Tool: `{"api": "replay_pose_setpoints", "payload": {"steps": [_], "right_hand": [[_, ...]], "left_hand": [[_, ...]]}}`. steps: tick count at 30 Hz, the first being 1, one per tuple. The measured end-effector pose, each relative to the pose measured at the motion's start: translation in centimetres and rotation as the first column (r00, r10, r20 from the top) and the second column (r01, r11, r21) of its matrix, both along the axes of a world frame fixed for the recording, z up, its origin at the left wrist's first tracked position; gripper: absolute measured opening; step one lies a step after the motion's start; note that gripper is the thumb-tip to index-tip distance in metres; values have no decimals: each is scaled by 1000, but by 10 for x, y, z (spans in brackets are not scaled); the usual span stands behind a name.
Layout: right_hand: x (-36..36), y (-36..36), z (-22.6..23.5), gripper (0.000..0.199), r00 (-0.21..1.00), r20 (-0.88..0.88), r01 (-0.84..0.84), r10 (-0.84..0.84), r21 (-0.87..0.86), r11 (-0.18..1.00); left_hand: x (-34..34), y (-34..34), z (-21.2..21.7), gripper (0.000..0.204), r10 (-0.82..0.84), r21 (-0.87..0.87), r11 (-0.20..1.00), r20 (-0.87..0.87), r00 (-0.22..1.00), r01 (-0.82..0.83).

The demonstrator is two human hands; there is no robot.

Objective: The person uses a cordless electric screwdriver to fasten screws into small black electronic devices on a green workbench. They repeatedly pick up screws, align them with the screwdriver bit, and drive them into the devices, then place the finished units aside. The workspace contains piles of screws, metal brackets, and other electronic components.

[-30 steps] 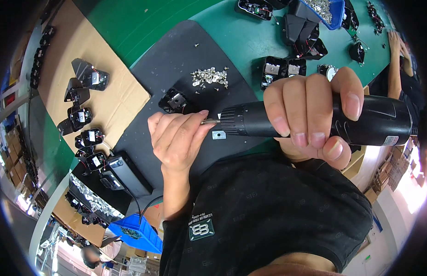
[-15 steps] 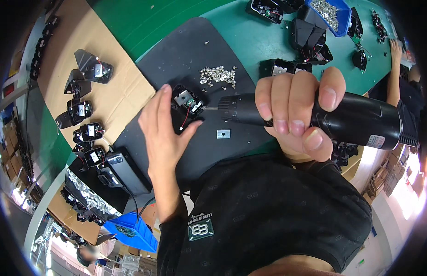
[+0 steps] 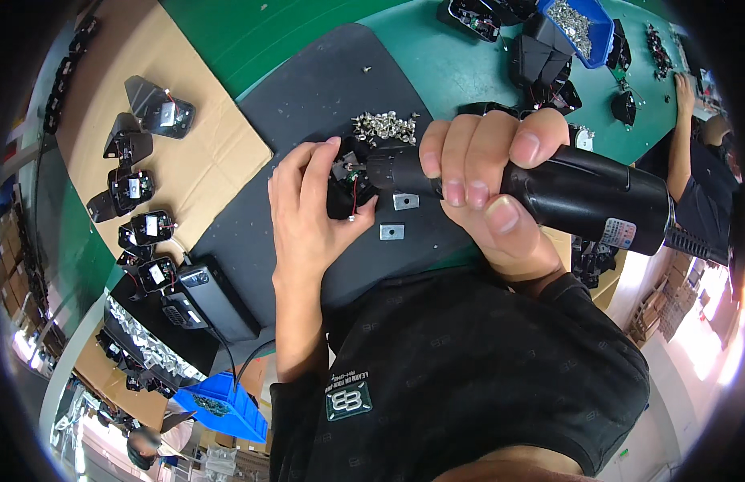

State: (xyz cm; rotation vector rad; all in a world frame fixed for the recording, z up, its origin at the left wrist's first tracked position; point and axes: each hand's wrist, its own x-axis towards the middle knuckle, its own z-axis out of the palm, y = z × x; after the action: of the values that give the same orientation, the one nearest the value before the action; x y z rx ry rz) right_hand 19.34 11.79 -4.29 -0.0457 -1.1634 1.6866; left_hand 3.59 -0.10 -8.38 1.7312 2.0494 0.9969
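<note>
My left hand holds a small black plastic housing on the dark mat, fingers along its far left side and thumb at its near edge. Inside it a bit of circuit board shows, and a red wire with a white plug hangs out. My right hand is wrapped round a black electric screwdriver lying nearly level. Its nose is over the housing's right side, so the bit's tip is hidden. A metal plate with a hole lies just right of the housing, and a second metal plate lies nearer me.
Loose screws are heaped beyond the screwdriver's nose. Several black housings line the cardboard at left, beside a black box-shaped device. A blue bin of screws stands far right, near another person's hand.
My left hand has closed in on the housing, and both have shifted right. The screwdriver has moved left over the housing. A second metal plate now shows beside it; none is visible inside.
</note>
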Motion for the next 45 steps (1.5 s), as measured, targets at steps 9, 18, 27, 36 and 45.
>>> {"api": "replay_pose_setpoints", "payload": {"steps": [9, 18, 27, 36, 45], "right_hand": [[-3, -7, 7, 32, 996, 84, -5, 6, -7, 1000], [-5, -2, 14, 28, 977, 210, -73, 45, 128, 989], [-2, 4, 9, 32, 998, 51, -45, 47, -30, 999], [22, 27, 13, 45, 941, -27, 338, -338, 2, 941], [6, 39, -15, 57, 863, 41, 493, -503, 141, 858]], "left_hand": [[-2, 1, 0, 79, -4, 5, 1000, 39, 999, 3], [-8, 9, 6, 79, -59, 8, 998, 16, 998, 58], [-14, 16, 30, 79, -111, -91, 991, -120, 987, 100], [-106, -6, 36, 68, 320, -5, 919, -575, 753, -395], [-85, -13, 41, 56, 431, 71, 886, -489, 758, -458]]}}
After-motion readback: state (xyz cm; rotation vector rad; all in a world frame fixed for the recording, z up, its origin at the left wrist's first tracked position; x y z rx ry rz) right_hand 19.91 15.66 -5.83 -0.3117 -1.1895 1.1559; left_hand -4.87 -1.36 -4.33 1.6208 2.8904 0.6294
